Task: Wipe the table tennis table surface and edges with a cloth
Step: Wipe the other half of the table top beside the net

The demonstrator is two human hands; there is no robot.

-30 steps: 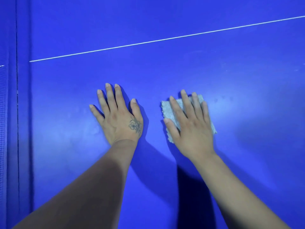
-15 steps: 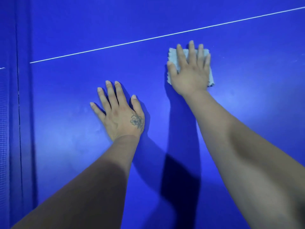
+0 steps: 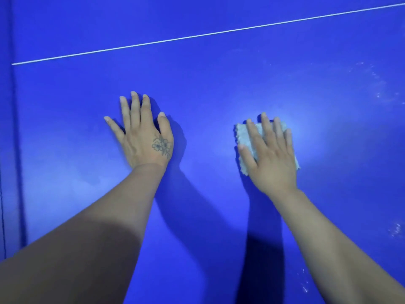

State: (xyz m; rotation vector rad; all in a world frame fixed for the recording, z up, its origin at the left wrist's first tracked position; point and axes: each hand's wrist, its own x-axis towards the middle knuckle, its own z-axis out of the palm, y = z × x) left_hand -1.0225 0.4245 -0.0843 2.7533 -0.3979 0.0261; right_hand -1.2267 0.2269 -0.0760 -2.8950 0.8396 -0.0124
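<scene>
Head view, looking down on the blue table tennis table (image 3: 219,84), white centre line (image 3: 197,37) running across the far side. Right hand (image 3: 270,156) flat on a pale cloth (image 3: 242,137), fingers straight and slightly spread, pressing rather than clutching; palm covering most of it, only the left margin and the far and right corners peeking out. Cloth lying right of centre, well short of the white line. Left hand (image 3: 143,133) planted flat on bare table, fingers fanned wide, holding nothing, evidently bracing; small flower tattoo (image 3: 161,146) near the thumb. Well apart, those two hands.

On handling: looks thin, soft, light, rough-edged, probably terry. Limp stuff, likely to bunch or fold under if pushed from one corner, so best driven from the middle with a flat palm, just as placed. Smooth painted top, little drag expected, easy gliding. Faint whitish smears (image 3: 377,84) off to the right and more specks (image 3: 394,232) nearer the body, probably the next ground to cover. Dark seam (image 3: 16,150) at far left, edge or net side impossible to tell.
</scene>
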